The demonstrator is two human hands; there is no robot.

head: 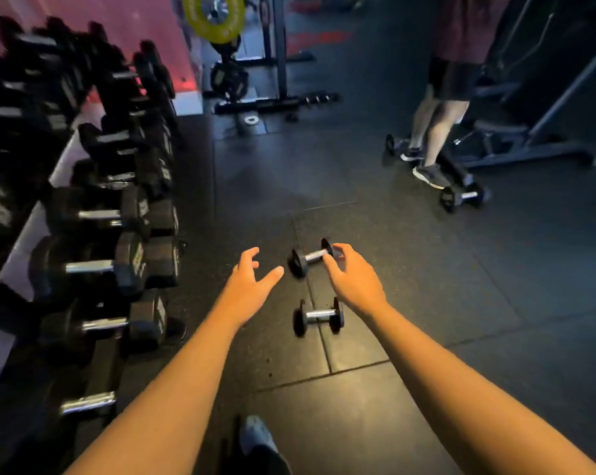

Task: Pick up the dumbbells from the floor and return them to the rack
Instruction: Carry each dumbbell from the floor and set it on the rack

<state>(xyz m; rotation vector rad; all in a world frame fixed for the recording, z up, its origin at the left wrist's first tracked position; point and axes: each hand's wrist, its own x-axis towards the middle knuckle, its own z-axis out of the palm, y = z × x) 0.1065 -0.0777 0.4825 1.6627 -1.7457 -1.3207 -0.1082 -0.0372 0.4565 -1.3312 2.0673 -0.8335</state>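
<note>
Two small black dumbbells with chrome handles lie on the dark rubber floor in front of me. The far dumbbell [310, 257] sits between my hands; the near dumbbell [318, 316] lies below it, closer to me. My right hand [353, 277] hovers over the right end of the far one, fingers spread, gripping nothing. My left hand [252, 281] is open to the left of it, apart from both. The dumbbell rack [94, 214] runs along the left, filled with several larger black dumbbells.
Another person's legs [433, 132] stand at the back right beside a bench [515, 142], with a third dumbbell [462, 196] on the floor near their feet. A plate rack with a yellow plate [214, 15] stands at the back. My shoe [255, 437] shows at the bottom.
</note>
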